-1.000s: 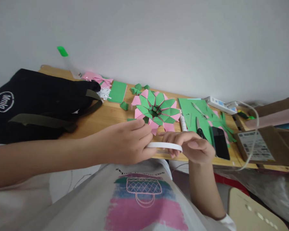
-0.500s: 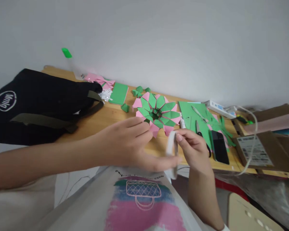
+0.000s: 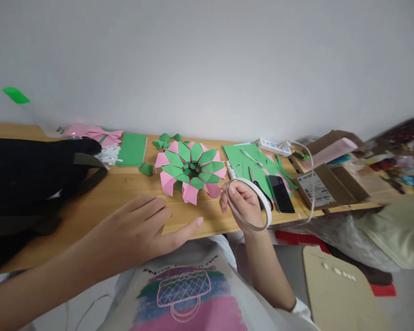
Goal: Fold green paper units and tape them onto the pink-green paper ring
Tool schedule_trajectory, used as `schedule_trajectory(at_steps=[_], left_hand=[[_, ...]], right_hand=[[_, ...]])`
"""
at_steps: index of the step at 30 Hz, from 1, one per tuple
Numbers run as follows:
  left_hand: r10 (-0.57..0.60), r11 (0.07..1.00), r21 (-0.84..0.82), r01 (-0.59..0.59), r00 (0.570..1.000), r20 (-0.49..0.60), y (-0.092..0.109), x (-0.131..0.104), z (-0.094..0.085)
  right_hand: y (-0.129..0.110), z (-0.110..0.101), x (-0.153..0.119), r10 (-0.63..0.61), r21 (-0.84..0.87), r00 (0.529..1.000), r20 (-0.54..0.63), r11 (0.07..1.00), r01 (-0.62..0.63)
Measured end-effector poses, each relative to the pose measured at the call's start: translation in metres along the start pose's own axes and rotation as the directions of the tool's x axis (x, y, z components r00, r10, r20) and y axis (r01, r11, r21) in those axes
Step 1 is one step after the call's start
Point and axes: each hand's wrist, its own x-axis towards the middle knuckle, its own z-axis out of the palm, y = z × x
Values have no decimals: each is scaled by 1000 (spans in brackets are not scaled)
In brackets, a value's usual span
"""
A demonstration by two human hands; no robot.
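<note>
My right hand (image 3: 245,204) holds a thin white roll of tape (image 3: 267,216) near the front edge of the table; the ring tilts around the thumb and wrist side. My left hand (image 3: 148,225) is in front of the paper piece, its thumb stretched out to the right and its fingers bent, with no object visible in it. Just beyond both hands stands a ring-shaped folded paper piece (image 3: 173,159) in green and pink, touched by neither. Black-handled scissors (image 3: 262,193) lie partly behind the tape, beside a white glue tube (image 3: 231,170).
A black bag (image 3: 31,184) covers the table's left side. Green paper sheets (image 3: 131,149) and small folded green pieces (image 3: 146,168) lie behind. To the right are a phone (image 3: 281,195), a power strip (image 3: 272,146) with a white cable, and a cardboard box (image 3: 341,184).
My left hand has moved away from the tape toward the left. The tape roll has turned in my right hand and now shows as a wide ring. The view has swung right.
</note>
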Motion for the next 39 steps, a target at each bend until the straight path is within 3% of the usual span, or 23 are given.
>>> schedule_trajectory(at_steps=[4,8,11,14,18,25,28,31,32,34,36,37,38,39], left_hand=[[-151,948,-268,170,985,88,11,7,-1],[-299,799,-484,356,934,194,22,22,-10],[-334,693,-577,431,902,272,26,28,-11],[-364,612,-608,505,863,350,29,27,-9],[-446,511,-650,562,820,359,31,28,-8],[-476,474,-671,570,807,349,39,33,-5],[-518,473,-701,534,812,269,41,31,0],[-536,439,-759,480,818,207,38,26,4],[-538,364,-796,483,807,243,37,25,5],[-489,63,-851,521,759,429,34,24,6],[-294,-317,-783,535,730,618,33,25,8],[-176,-460,-714,528,734,656,34,27,8],[-85,-545,-658,520,746,661,35,29,9],[-41,-574,-636,516,758,651,36,33,9]], right_hand=[[-1,7,0,-21,-22,997,-68,1000,19],[-7,16,-2,-67,-62,985,-162,996,57],[-9,18,-4,-174,-210,959,-224,970,127],[-9,17,-6,-315,-437,916,-249,880,184],[-9,16,-8,-437,-633,860,-263,751,188],[-17,16,-15,-608,-828,759,-235,534,171],[-17,15,-17,-593,-806,760,-267,569,161],[-17,16,-18,-499,-678,797,-341,718,159],[-17,17,-18,-451,-613,824,-344,773,167],[-17,20,-18,-357,-474,879,-315,862,180],[-16,25,-17,-297,-375,909,-292,910,177],[-14,28,-16,-286,-346,912,-294,921,178],[-12,31,-15,-284,-329,909,-305,927,180],[-10,33,-14,-282,-322,907,-313,930,179]])
